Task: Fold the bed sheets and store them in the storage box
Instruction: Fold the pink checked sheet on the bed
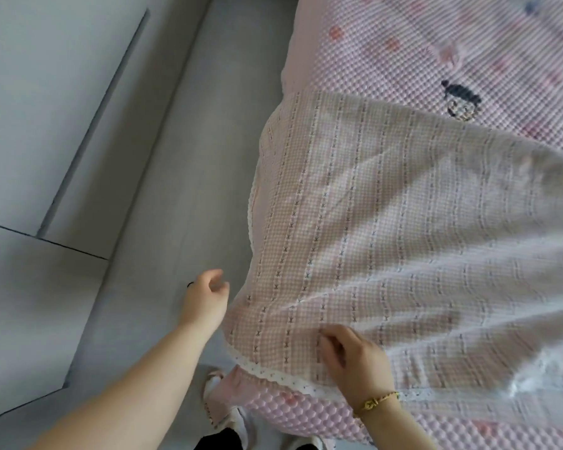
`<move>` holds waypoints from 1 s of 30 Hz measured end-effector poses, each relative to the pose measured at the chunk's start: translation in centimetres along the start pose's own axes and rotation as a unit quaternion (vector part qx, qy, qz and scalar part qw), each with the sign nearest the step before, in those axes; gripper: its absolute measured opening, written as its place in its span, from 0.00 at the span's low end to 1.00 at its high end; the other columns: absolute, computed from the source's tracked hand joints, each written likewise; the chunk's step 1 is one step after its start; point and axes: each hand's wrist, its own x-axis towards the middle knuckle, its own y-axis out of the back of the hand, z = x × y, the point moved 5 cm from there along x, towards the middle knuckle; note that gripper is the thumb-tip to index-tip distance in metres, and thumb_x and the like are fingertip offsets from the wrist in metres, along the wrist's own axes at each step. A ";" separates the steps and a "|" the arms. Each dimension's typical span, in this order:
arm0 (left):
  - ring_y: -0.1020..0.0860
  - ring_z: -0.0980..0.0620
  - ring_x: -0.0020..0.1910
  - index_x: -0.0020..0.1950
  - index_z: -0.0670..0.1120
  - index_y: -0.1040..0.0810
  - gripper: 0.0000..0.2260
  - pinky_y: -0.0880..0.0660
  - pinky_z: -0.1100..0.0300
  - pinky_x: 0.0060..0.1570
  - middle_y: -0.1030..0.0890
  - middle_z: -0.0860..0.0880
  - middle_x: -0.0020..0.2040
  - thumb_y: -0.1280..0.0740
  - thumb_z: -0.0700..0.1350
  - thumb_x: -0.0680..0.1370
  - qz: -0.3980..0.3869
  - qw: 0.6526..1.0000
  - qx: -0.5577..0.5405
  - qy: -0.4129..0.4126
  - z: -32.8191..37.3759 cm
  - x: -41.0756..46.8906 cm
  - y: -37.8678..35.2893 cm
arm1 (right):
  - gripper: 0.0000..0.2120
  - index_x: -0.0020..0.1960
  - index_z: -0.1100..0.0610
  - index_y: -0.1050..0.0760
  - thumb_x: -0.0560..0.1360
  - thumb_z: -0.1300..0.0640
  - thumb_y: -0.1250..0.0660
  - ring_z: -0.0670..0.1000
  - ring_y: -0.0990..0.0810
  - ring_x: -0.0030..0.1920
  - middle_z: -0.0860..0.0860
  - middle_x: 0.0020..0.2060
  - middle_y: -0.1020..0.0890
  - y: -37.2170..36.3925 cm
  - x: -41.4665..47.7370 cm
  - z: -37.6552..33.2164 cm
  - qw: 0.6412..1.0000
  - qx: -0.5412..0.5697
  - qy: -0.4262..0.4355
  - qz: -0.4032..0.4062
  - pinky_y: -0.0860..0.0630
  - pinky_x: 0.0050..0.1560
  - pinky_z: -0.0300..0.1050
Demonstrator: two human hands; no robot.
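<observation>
A person stood at the corner of a bed, seen from a head-worn camera looking down, with a pink gingham sheet (403,222) spread across the centre and right of the frame. The sheet lay on top of a pink bubble-textured bed cover (436,43) and hung over the bed's near-left edge toward the floor (176,157), with long creases fanning out to the right. Its white lace trim (273,375) ran along the lower edge, just above a strip of the bed cover at the bottom of the frame.

The right hand (355,358), at lower centre, rested on the sheet close to the trim. Its fingers were curled down into the cloth and pinched it. A gold bracelet (376,401) circled that wrist.

The left hand (205,300), left of centre, hovered over the floor just beside the sheet's hanging edge. Its fingers were loosely bent and held nothing; whether the thumb touched the cloth could not be told.

A small cartoon face (460,102) was stitched into the bed cover at upper right, just beyond the sheet's far edge, among scattered pink spots. The pale grey floor ran diagonally through the middle of the frame, and a white cabinet (46,92) with a dark seam filled the upper left. A white shoe (238,420) showed at the bottom edge between the two forearms. The right side of the sheet was blurred.
</observation>
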 end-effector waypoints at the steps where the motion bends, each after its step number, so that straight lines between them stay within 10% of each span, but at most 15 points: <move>1: 0.26 0.44 0.61 0.64 0.39 0.28 0.14 0.33 0.59 0.57 0.24 0.41 0.63 0.39 0.38 0.79 0.001 0.999 -0.007 -0.042 2.0 0.1 -0.2 | 0.10 0.36 0.50 0.23 0.68 0.51 0.42 0.41 0.26 0.26 0.44 0.26 0.22 1.0 0.5 0.5 0.999 0.001 -0.025 0.033 0.37 0.27 0.28; 6: 0.25 0.45 0.59 0.61 0.40 0.25 0.12 0.32 0.61 0.57 0.22 0.42 0.59 0.40 0.40 0.79 -0.042 0.972 0.054 -0.223 12.6 0.4 -4.4 | 0.19 0.48 0.62 0.21 0.69 0.52 0.44 0.62 0.19 0.45 0.59 0.47 0.18 6.2 3.4 5.7 0.967 -0.047 -0.162 0.189 0.24 0.48 0.52; 10: 0.25 0.45 0.60 0.61 0.43 0.24 0.13 0.33 0.61 0.56 0.23 0.43 0.61 0.40 0.41 0.79 -0.014 0.941 0.136 -0.309 19.9 1.8 -8.4 | 0.25 0.73 0.54 0.41 0.79 0.45 0.48 0.55 0.51 0.75 0.54 0.75 0.47 8.7 7.6 12.2 0.952 -0.070 -0.282 0.093 0.58 0.74 0.50; 14: 0.29 0.44 0.64 0.64 0.43 0.26 0.14 0.34 0.57 0.60 0.26 0.43 0.65 0.41 0.43 0.79 0.012 0.895 0.228 -0.383 27.7 3.8 -13.1 | 0.31 0.75 0.50 0.63 0.78 0.38 0.59 0.48 0.68 0.73 0.49 0.74 0.65 7.7 9.4 18.1 0.949 -0.100 -0.294 -0.050 0.75 0.69 0.47; 17: 0.30 0.43 0.65 0.64 0.41 0.26 0.15 0.35 0.56 0.62 0.27 0.43 0.66 0.44 0.43 0.81 0.030 0.868 0.231 -0.439 34.9 5.9 -17.2 | 0.42 0.76 0.53 0.54 0.70 0.32 0.75 0.49 0.67 0.73 0.52 0.73 0.60 5.7 9.5 19.9 0.957 -0.126 -0.261 -0.001 0.77 0.68 0.45; 19: 0.28 0.43 0.63 0.63 0.41 0.26 0.16 0.33 0.55 0.61 0.25 0.41 0.65 0.47 0.45 0.82 0.037 0.879 0.204 -0.429 39.4 7.3 -19.9 | 0.36 0.71 0.55 0.39 0.76 0.37 0.69 0.51 0.60 0.75 0.54 0.72 0.43 4.9 9.8 20.9 0.958 -0.099 -0.268 0.030 0.63 0.72 0.49; 24: 0.26 0.53 0.41 0.45 0.43 0.21 0.17 0.27 0.60 0.46 0.22 0.50 0.43 0.45 0.50 0.81 -0.125 0.927 0.111 -0.337 45.6 7.8 -26.3 | 0.30 0.76 0.51 0.57 0.77 0.39 0.64 0.49 0.61 0.75 0.50 0.75 0.60 4.6 10.3 21.3 0.963 -0.070 -0.224 0.132 0.62 0.74 0.50; 30: 0.26 0.49 0.58 0.56 0.46 0.20 0.12 0.34 0.63 0.56 0.21 0.47 0.58 0.33 0.47 0.75 -0.186 0.820 0.366 -0.400 43.9 6.7 -31.4 | 0.37 0.76 0.52 0.60 0.73 0.39 0.50 0.50 0.59 0.76 0.51 0.76 0.59 4.0 10.1 21.8 0.958 -0.093 -0.200 0.181 0.62 0.75 0.51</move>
